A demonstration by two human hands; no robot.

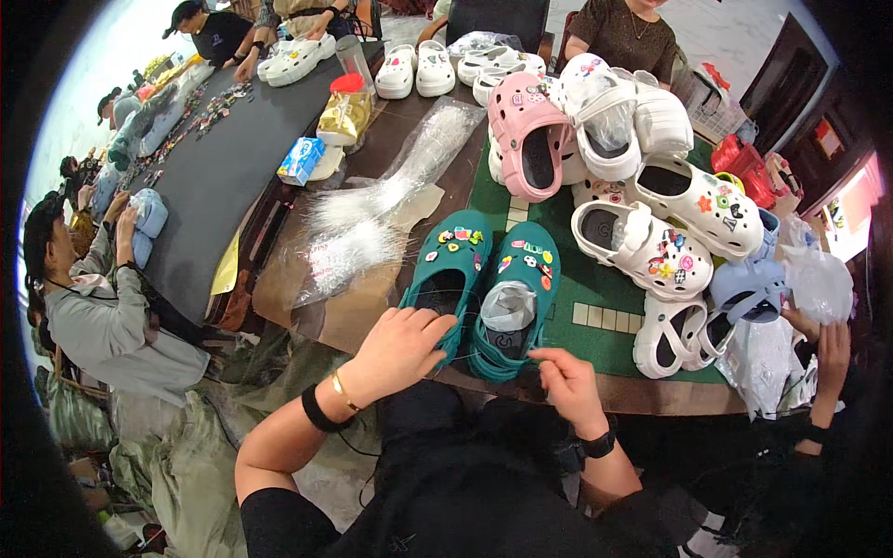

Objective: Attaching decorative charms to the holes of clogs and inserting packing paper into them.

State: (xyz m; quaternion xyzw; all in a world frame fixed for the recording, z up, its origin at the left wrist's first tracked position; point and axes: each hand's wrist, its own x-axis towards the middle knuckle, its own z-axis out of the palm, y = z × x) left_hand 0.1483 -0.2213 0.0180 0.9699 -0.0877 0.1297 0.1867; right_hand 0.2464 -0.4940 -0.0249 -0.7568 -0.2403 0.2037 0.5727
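Teal clogs (pixel 484 279) with bright charms sit paired at the near tabletop (pixel 605 391) edge, the left hand (pixel 402 349) cupped loosely over the left clog's heel to steady it, while the right hand (pixel 565 381) pinches a thin thread, grip nearly closed.

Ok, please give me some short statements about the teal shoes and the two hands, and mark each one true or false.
1. The left hand rests on the heel of the left teal clog. True.
2. The right teal clog is empty inside. False: crumpled plastic stuffing sits in it.
3. Both teal clogs carry colourful charms. True.
4. The right hand holds a pink clog. False: the pink clog lies farther away on the table, untouched.
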